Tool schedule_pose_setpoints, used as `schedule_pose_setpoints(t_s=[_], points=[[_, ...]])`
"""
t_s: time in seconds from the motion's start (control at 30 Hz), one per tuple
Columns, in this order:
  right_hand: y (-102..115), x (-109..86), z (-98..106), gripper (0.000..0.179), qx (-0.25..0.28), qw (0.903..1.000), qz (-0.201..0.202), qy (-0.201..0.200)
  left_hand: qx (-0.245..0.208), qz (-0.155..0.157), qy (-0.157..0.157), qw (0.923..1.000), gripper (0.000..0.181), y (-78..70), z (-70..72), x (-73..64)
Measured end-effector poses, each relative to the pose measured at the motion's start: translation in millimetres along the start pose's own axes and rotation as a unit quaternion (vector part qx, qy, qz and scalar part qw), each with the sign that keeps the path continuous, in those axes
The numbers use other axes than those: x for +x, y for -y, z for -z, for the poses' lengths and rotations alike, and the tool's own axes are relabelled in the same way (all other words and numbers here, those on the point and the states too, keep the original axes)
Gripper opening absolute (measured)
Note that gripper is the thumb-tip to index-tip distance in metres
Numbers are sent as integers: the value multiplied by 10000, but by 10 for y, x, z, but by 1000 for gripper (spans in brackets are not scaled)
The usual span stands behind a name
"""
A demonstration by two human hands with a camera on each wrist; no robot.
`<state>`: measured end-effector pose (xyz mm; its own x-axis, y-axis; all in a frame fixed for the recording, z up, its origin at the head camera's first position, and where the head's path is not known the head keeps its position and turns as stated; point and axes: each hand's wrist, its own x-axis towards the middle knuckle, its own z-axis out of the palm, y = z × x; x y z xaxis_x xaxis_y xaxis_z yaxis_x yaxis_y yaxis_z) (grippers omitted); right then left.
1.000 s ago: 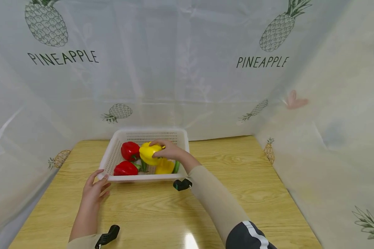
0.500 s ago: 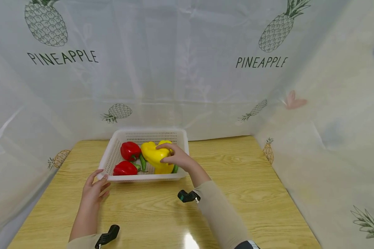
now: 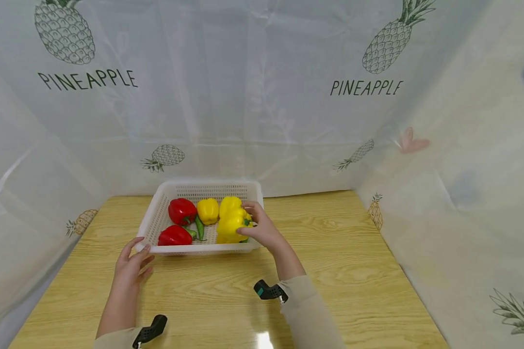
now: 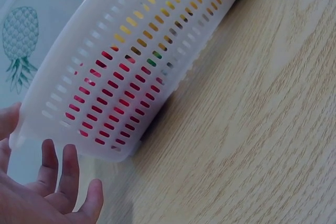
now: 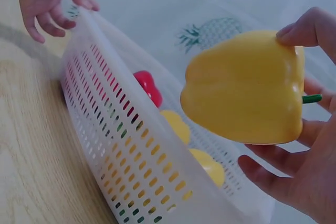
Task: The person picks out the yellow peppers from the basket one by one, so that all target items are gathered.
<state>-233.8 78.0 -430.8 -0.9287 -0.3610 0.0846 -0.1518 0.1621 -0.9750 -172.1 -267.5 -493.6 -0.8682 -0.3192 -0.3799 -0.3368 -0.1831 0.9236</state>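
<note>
The right hand [image 3: 265,231] has its fingers round a yellow pepper [image 5: 241,90], over the basket's [image 3: 201,248] right side; the left hand [image 3: 130,265] pinches the corner. Glossy skin, light grip: it could slip and knock the peppers below [image 3: 229,203]!

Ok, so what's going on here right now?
A person's right hand holds a yellow bell pepper up over the right side of a white basket, while the left hand holds its near left corner. Inside lie two red peppers, a green chili and other yellow peppers.
</note>
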Motion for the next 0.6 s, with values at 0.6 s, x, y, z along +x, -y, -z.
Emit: schedule_pose_setpoints(t_s=[0.6], points=[[47, -383, 177, 51, 677, 9929, -188, -958, -114, 44, 27, 9999, 39, -26, -16, -30]])
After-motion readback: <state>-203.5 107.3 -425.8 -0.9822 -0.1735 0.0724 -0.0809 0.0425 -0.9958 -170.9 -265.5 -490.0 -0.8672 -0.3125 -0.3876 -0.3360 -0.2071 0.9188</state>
